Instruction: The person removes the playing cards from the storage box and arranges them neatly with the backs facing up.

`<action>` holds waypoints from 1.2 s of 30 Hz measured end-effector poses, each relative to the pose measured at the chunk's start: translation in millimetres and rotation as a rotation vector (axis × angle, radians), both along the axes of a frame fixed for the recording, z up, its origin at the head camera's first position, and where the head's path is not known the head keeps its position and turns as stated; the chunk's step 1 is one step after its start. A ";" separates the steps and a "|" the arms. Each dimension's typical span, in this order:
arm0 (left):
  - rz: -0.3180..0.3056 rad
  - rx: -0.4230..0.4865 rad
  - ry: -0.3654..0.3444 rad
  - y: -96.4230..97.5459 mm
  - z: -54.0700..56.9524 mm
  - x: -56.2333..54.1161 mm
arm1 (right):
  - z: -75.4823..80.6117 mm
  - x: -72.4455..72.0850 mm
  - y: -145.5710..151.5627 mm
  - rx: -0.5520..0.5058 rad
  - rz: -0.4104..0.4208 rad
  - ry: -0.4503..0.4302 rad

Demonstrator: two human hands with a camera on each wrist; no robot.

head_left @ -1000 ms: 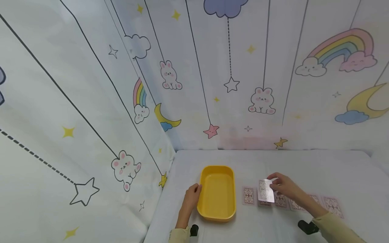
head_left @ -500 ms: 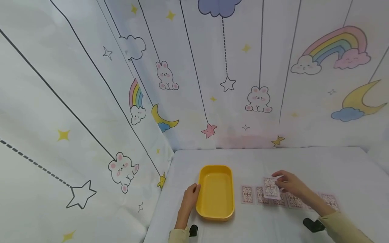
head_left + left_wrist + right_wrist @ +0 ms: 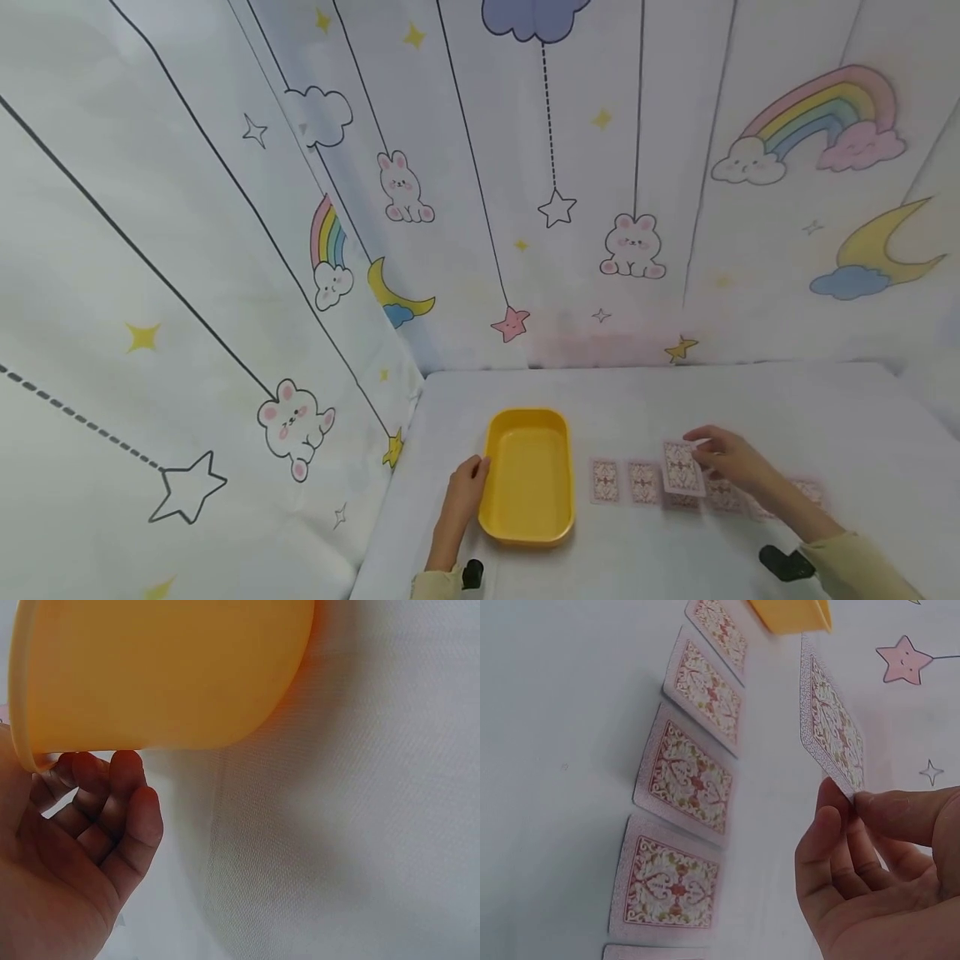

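Observation:
My left hand (image 3: 467,483) grips the left rim of a yellow plastic tray (image 3: 567,500). In the left wrist view its fingers (image 3: 129,776) curl under the tray's edge, with the thumb mostly out of sight. My right hand (image 3: 731,458) pinches a playing card (image 3: 682,468) between thumb and fingers, above a row of cards. The right wrist view shows the held card (image 3: 832,724) tilted up, its patterned red-and-white back visible. Below it the row of playing cards (image 3: 675,889) lies back side up on the white cloth; my hand and forearm partly cover the row's right end.
Yellow tray walls stand left of the row, close to its first card (image 3: 605,481). Two black objects (image 3: 786,563) show near the wrists. A printed cloth wall (image 3: 450,208) rises behind and to the left of the table.
My right hand has moved the held card to the right along the row, uncovering the second card. The card's face has turned out of the glare. The left hand stays on the tray.

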State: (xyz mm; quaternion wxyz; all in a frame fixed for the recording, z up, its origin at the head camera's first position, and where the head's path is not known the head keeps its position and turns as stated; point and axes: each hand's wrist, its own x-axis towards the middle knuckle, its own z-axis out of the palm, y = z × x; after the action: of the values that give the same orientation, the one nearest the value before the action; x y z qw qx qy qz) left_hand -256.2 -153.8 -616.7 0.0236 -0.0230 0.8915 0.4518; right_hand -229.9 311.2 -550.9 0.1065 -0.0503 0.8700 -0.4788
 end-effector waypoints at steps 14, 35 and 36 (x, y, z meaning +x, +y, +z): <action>0.020 0.021 -0.044 -0.2 2.8 -0.1 | -8.2 3.9 22.8 0.061 -0.044 -0.001; 0.017 0.020 -0.035 1.6 6.8 3.2 | -13.4 16.0 53.0 0.088 -0.084 -0.021; 0.017 0.021 -0.034 1.5 6.9 3.3 | -12.9 16.7 53.6 0.090 -0.079 -0.018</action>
State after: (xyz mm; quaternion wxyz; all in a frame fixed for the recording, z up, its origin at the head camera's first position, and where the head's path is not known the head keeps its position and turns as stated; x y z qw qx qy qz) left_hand -252.9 -152.3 -609.8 0.0351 -0.0380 0.8859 0.4609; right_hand -213.2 364.8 -563.7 0.0973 -0.0068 0.8909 -0.4436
